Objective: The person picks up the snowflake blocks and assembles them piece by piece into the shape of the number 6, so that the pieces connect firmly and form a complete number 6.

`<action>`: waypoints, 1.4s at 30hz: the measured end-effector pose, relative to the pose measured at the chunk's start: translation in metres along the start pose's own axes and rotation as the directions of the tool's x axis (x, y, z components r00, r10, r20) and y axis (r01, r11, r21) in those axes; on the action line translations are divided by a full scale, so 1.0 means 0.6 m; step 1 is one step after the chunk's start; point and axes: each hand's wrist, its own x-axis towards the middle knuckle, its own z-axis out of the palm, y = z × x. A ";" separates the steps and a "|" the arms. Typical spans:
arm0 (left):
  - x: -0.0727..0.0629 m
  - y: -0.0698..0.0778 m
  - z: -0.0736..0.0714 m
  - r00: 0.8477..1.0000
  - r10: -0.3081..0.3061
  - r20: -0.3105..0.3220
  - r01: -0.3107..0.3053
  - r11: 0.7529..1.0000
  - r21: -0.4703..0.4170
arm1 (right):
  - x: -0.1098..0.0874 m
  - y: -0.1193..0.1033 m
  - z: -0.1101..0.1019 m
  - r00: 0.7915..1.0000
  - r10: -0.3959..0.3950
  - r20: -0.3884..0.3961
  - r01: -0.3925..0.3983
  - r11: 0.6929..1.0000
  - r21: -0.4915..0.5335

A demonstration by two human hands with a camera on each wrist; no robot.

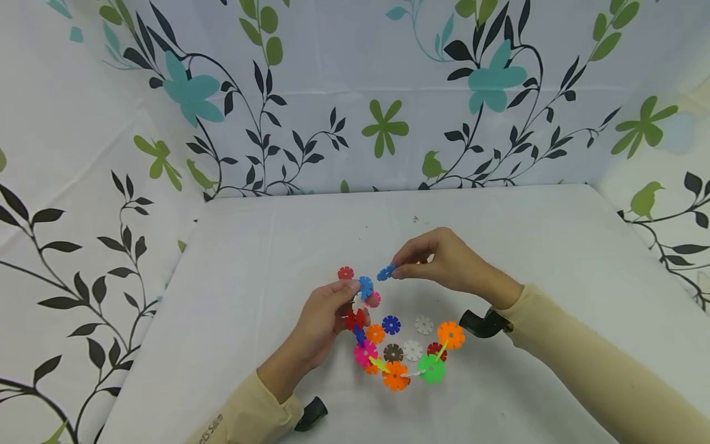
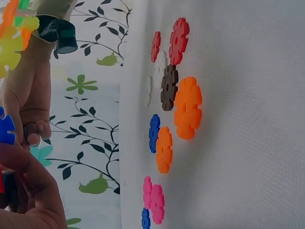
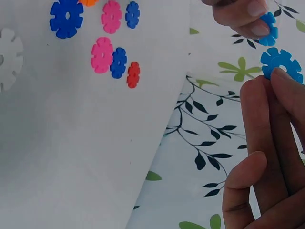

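Note:
My right hand (image 1: 452,262) pinches a blue notched plastic disc (image 1: 385,272) between thumb and fingers. In the right wrist view that blue disc (image 3: 270,59) is close beside another blue disc (image 3: 269,33) at the left hand's fingertips. The left hand (image 1: 316,324) holds that second disc (image 1: 365,287), the end of a chain of interlocked discs. Down from the left fingers the chain curves through a red disc (image 1: 355,319), a pink disc (image 1: 365,353), an orange disc (image 1: 395,376) and a green disc (image 1: 431,369), up to an orange disc (image 1: 451,335).
Several loose discs lie on the white table (image 1: 266,259), among them a dark blue disc (image 1: 391,325), a brown disc (image 1: 393,353), a white disc (image 1: 424,325) and a red disc (image 1: 346,272). Behind the table hangs a leaf-patterned cloth (image 1: 333,68).

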 end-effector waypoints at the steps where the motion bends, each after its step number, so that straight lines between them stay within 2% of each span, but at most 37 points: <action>1: 0.001 0.000 0.000 1.000 -0.003 0.002 0.003 1.000 -0.009 | 0.000 0.001 0.002 1.000 -0.014 0.000 0.014 1.000 -0.004; 8: 0.001 -0.001 -0.001 1.000 -0.022 -0.003 0.022 1.000 -0.019 | 0.002 -0.001 0.015 0.997 -0.077 -0.012 0.077 0.997 -0.031; 14: 0.003 -0.003 -0.003 1.000 -0.003 0.007 0.002 1.000 0.026 | 0.001 -0.002 0.021 0.988 -0.155 -0.005 0.154 0.985 -0.081; 20: 0.003 -0.007 -0.002 1.000 0.003 0.015 -0.005 0.996 0.093 | -0.001 -0.007 0.022 0.967 -0.254 0.015 0.254 0.959 -0.123; 27: -0.002 -0.006 0.000 1.000 0.030 -0.002 -0.030 0.993 0.111 | 0.001 -0.014 0.031 0.941 -0.336 0.034 0.337 0.925 -0.178; 32: 0.000 -0.007 -0.003 0.999 0.037 0.017 -0.039 0.992 0.123 | 0.001 -0.014 0.032 0.946 -0.321 0.038 0.322 0.925 -0.201; 37: 0.002 -0.010 -0.011 0.999 0.001 0.054 -0.009 0.990 0.139 | -0.001 -0.008 0.029 0.956 -0.281 0.079 0.291 0.943 -0.161; 39: 0.002 -0.010 -0.014 0.998 -0.017 0.053 0.009 0.990 0.141 | -0.004 -0.002 0.026 0.969 -0.226 0.098 0.237 0.964 -0.123; 42: 0.000 -0.010 -0.019 0.999 -0.035 0.035 0.030 0.991 0.130 | -0.010 0.010 0.019 0.990 -0.103 0.093 0.112 0.989 -0.093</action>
